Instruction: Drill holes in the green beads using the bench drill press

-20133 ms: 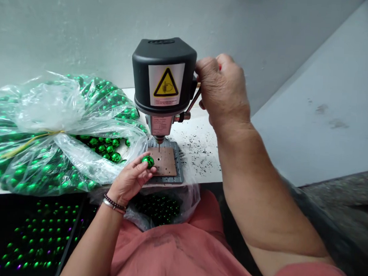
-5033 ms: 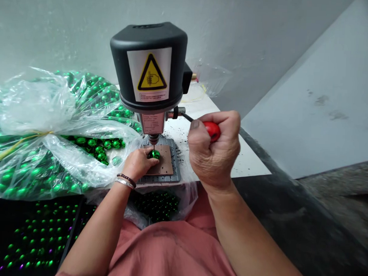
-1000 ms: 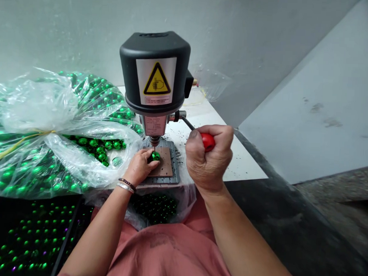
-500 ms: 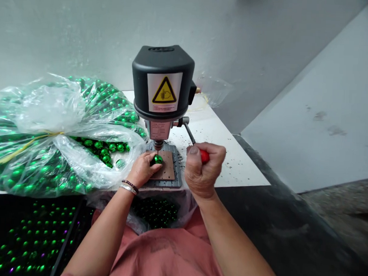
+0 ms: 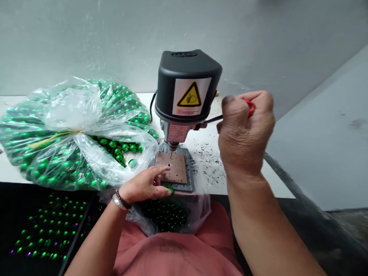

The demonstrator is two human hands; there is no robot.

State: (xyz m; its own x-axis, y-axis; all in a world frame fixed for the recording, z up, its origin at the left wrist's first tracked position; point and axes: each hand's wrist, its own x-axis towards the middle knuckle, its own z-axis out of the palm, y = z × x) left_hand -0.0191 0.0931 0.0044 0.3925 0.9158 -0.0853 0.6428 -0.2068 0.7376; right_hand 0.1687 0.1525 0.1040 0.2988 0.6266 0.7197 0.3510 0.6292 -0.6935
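A black-capped bench drill press (image 5: 186, 89) stands on the white table, its thin bit (image 5: 171, 155) raised just above a brown perforated plate (image 5: 172, 170) on a grey base. My left hand (image 5: 143, 189) is at the plate's near edge, its thumb pressing a shiny green ball (image 5: 168, 189) that is mostly hidden by the fingers. Its index finger points toward the plate's small hole. High on the right, my right hand (image 5: 245, 132) grips the red knob of the drill's feed lever (image 5: 250, 106). Nothing stands under the bit.
A tied plastic bag of green balls (image 5: 77, 135) lies left of the drill, with more balls loose in its fold. Below the plate sit an open bag of balls (image 5: 164, 216) and a black tray (image 5: 48, 229) of green points. Dark shavings (image 5: 207, 167) speckle the table.
The ball has left the spot under the bit and moved to the plate's near edge in my left hand. My right hand has swung the lever up, and the drill head has risen.
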